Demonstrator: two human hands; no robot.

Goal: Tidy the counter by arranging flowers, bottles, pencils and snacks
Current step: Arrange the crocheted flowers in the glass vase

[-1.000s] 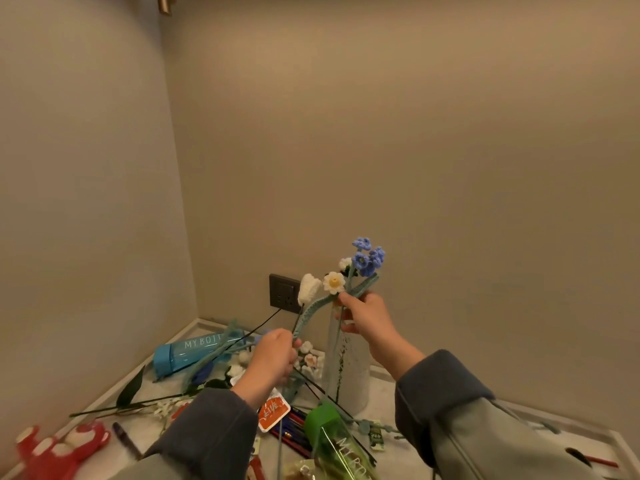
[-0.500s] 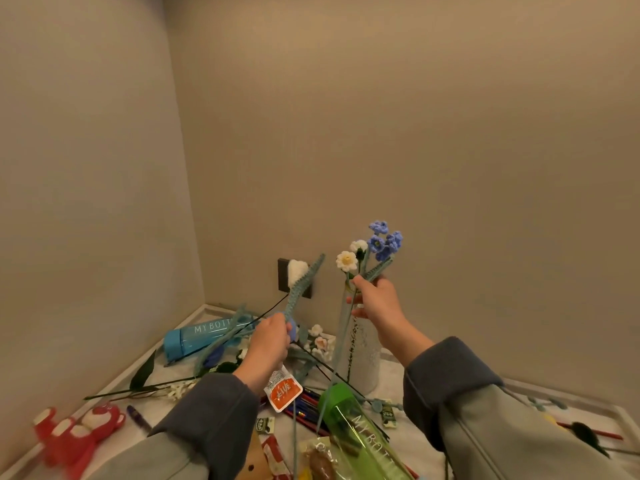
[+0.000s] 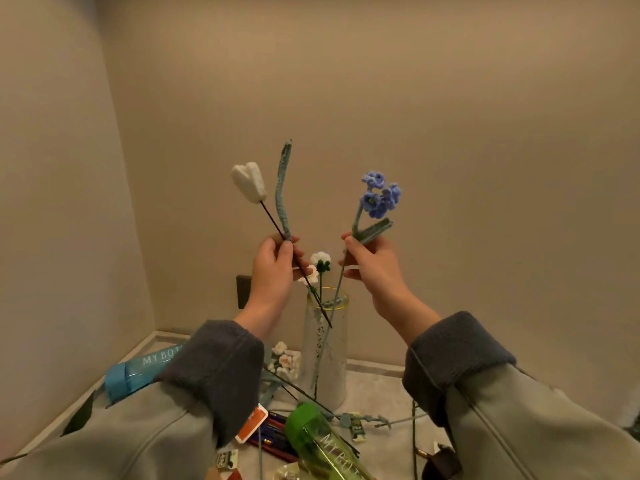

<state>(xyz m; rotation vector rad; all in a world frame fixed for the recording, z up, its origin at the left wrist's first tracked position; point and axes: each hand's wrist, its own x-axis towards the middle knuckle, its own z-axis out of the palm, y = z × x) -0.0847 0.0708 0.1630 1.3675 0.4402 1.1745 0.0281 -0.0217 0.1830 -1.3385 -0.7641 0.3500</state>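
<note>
My left hand (image 3: 273, 268) is raised and grips a white crocheted tulip (image 3: 249, 183) by its dark wire stem, with a teal leaf (image 3: 283, 188) beside it. My right hand (image 3: 372, 263) holds a blue crocheted flower sprig (image 3: 379, 194), whose long stem reaches down into a tall clear glass vase (image 3: 325, 348). A small white flower (image 3: 320, 259) stands in the vase between my hands. The tulip's stem end hangs near the vase rim.
A blue bottle (image 3: 138, 370) lies at the left by the wall, a green bottle (image 3: 322, 445) lies at the front. Pencils (image 3: 273, 434), an orange snack packet (image 3: 252, 424), small white flowers (image 3: 284, 358) and loose stems litter the counter. A wall socket (image 3: 243, 291) is behind.
Both hands have risen. My left hand has lifted the white tulip up off the counter area and turned it upright. The blue sprig has come up with my right hand.
</note>
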